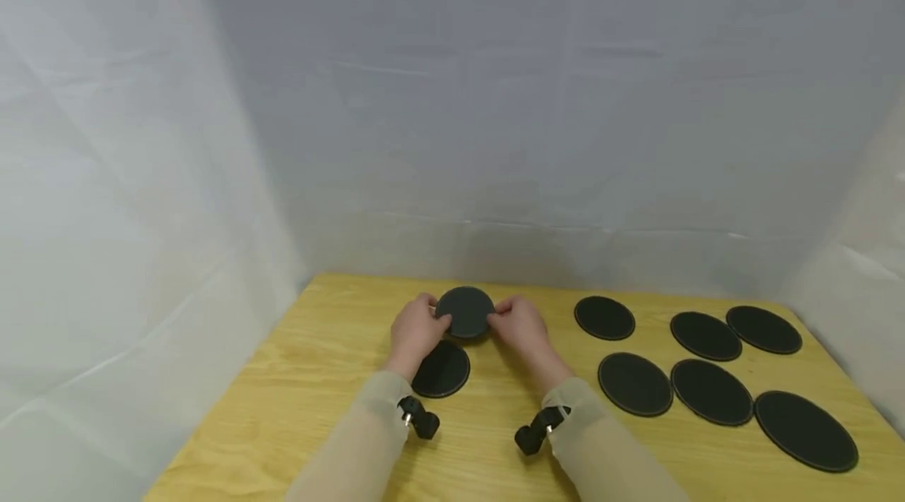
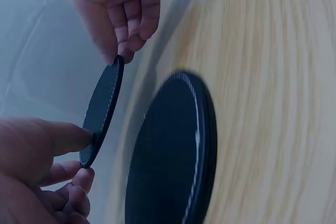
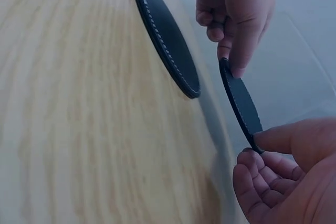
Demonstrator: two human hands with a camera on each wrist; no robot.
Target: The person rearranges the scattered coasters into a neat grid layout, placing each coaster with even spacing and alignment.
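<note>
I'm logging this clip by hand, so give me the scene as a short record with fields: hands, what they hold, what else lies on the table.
left hand: pinches the held disc's left edge
right hand: pinches its right edge
held disc: black, round, lifted off the table, tilted up
disc below: flat on the table, by the left hand
other discs: six, flat, to the right
table: light wood

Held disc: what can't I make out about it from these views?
- Head: rim of the held disc covered on both sides by the hands, left, right.
- Wrist views: disc seen edge-on, faces unreadable.
- Left wrist: disc on table cut off by bottom edge.
</note>
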